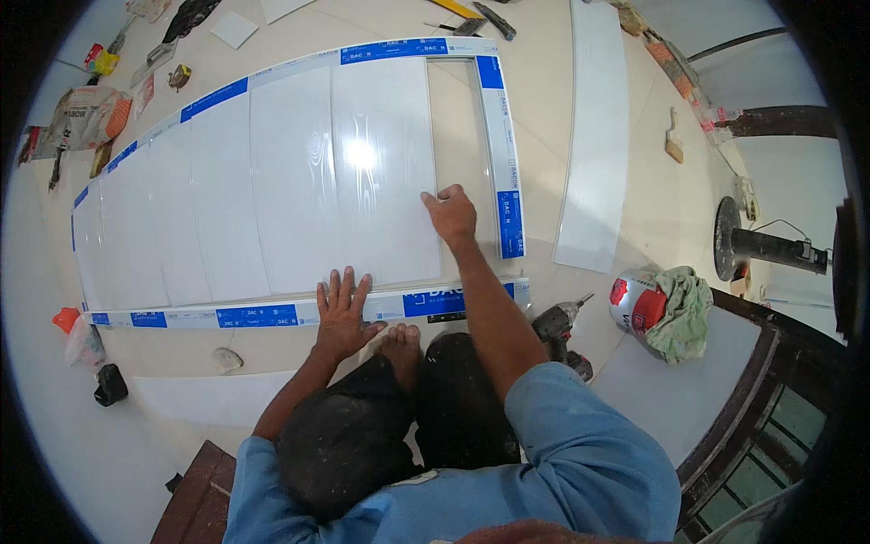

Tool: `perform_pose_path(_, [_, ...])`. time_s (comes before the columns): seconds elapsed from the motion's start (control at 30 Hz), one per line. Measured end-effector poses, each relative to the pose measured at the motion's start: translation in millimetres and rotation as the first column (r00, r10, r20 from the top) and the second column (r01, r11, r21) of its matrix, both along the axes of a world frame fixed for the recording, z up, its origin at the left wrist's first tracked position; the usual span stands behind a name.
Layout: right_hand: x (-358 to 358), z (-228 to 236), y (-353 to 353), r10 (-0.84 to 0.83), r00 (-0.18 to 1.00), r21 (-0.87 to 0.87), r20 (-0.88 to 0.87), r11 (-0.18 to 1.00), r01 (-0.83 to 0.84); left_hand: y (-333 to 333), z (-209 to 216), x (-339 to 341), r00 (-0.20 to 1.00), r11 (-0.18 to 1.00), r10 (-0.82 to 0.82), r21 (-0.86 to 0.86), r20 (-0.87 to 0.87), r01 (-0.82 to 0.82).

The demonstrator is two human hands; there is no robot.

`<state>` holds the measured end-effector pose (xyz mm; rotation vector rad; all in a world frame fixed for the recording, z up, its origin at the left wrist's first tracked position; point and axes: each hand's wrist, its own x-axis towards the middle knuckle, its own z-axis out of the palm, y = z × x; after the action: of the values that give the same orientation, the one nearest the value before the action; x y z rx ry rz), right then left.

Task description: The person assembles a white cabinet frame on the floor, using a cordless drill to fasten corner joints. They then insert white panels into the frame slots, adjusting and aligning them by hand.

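White panel strips [290,172] lie side by side within a long white frame [258,315] that carries blue printed tape. My left hand [341,317] rests with spread fingers on the near rail and the lower edge of the strips. Farther right, my right hand [452,216] is closed at the right edge of the last white panel [385,172], thumb over that edge; its other fingertips are partly hidden. Between this panel and the frame's end piece [501,154] a strip of floor shows. The end piece's near end stands apart from the near rail.
A cordless drill [557,328] lies by my right knee, near a white-and-red bucket [637,304] with a green cloth [681,313]. A loose white panel [594,136] and a paintbrush [673,136] lie to the right. A hammer [469,26] and tape measure [179,76] are beyond the frame.
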<state>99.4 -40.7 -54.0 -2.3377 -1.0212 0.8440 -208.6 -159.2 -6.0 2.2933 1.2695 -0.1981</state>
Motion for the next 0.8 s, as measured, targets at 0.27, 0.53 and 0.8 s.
perform_pose_path(0.27, [20.8, -17.2, -17.5, 0.138, 0.99, 0.037, -0.013, 0.99, -0.138, -1.5, -0.9, 3.8, 0.999, 1.0, -0.027, -0.007, -0.024, 0.027])
perform_pose_path(0.53, [45.0, -32.8, -20.5, -0.188, 0.924, 0.381, -0.332, 0.87, 0.314, 3.3, 1.2, 8.2, 0.999, 0.998, -0.037, -0.044, -0.023, 0.036])
perform_pose_path(0.8, [184.9, 7.0, -69.2, -0.423, 0.861, 0.39, -0.284, 0.769, 0.507, -1.8, 5.2, -2.5, 0.998, 0.999, -0.043, -0.006, -0.038, 0.042])
